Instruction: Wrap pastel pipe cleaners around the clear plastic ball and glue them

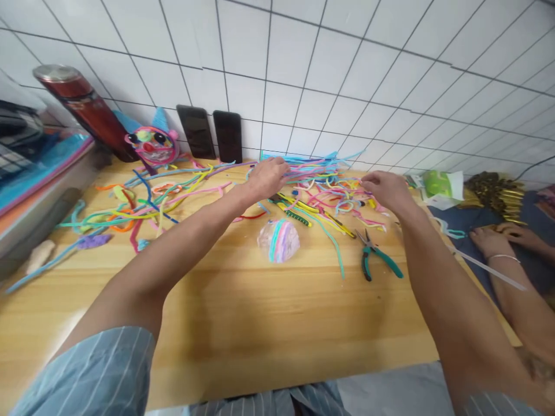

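Observation:
My left hand [269, 176] is at the left end of a pile of fuzzy pipe cleaners [314, 167], its fingers curled down onto the blue and pink strands. At the pile's right side, my right hand [387, 188] has thumb and fingers drawn together; whatever may be between the tips is too small to make out. Between my forearms lies a clear round ball [278, 240] with turquoise, pink and lilac pipe cleaner bands across it. Green-handled pliers [376, 257] lie with jaws parted below my right hand. A green and black cutter knife [296, 216] rests by the pile.
Loose pipe cleaners [173, 199] spread over the table's left side. A decorated ball figure [152, 144], a red bottle [89, 112] and two phones [212, 136] stand by the tiled wall. On the right are a green packet [440, 184], gold tinsel [496, 193] and another person's hands [498, 240].

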### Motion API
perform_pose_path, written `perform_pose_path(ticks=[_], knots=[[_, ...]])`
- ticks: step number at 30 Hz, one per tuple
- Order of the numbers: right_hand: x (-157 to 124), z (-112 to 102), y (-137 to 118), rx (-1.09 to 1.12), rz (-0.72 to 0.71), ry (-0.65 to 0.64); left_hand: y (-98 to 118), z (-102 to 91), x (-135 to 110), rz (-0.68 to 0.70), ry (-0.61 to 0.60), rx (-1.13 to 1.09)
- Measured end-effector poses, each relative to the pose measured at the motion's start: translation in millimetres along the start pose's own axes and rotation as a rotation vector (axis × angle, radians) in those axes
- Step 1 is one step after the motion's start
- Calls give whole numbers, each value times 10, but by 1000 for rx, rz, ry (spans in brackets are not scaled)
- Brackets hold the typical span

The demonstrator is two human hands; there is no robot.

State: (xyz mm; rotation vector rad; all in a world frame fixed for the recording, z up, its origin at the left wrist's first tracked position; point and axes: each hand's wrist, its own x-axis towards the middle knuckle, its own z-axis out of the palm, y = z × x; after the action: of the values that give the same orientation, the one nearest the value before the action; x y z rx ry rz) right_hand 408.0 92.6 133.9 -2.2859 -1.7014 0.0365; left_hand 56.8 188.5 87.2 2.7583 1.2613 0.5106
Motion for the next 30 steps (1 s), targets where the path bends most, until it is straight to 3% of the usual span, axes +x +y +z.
perform_pose_path(ticks=[3, 6, 12, 16, 23, 30], knots=[[182, 78, 149, -117, 2, -31, -18, 154, 278, 100, -55, 113], [298, 156, 262, -188, -72, -93, -113, 279, 450, 72, -160, 198], [391, 419, 274, -188, -232, -177, -300, 334, 556, 13, -224, 220], [404, 471, 225, -181, -250, -189, -346, 324, 564, -20, -225, 216], [350, 117, 180, -110, -62, -42, -413, 406, 570, -83, -215, 138], [301, -56, 78, 219, -3, 237, -416, 418, 583, -120, -214, 100]])
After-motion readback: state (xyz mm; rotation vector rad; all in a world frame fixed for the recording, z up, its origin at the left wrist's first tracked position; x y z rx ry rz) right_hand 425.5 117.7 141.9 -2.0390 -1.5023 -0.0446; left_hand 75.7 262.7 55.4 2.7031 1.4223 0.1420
